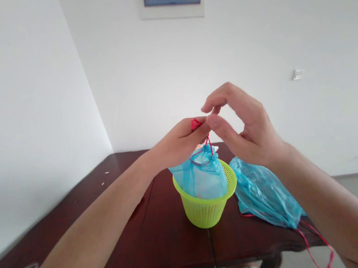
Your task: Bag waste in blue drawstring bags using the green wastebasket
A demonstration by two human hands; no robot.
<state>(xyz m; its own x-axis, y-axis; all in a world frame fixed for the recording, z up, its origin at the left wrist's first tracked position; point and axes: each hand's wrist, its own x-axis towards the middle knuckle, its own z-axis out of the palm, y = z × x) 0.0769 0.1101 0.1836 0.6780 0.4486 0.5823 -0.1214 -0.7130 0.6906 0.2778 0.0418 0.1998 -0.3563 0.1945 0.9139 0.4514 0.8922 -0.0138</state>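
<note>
Bare forearms (pixel 88 228) lead up to two grips meeting at the fingertips. The left grip (pixel 185 141) is pinched on a thin red drawstring cord (pixel 195 123); the right grip (pixel 255 134) curls beside it, and whether it has any cord I cannot tell. Below and right of the right grip, a crumpled translucent blue plastic bag (pixel 262 193) lies on the dark red-brown wooden surface (pixel 171 227), its red cord tail (pixel 331 258) over the front edge, where a forearm could snag it. Below the left grip, a gathered translucent blue drawstring bag (pixel 200 178) sits in a lime-green perforated plastic basket (pixel 201 213); a hard upward pull could tear its thin mouth or tip the basket, and a slack pinch could lose the cord.
</note>
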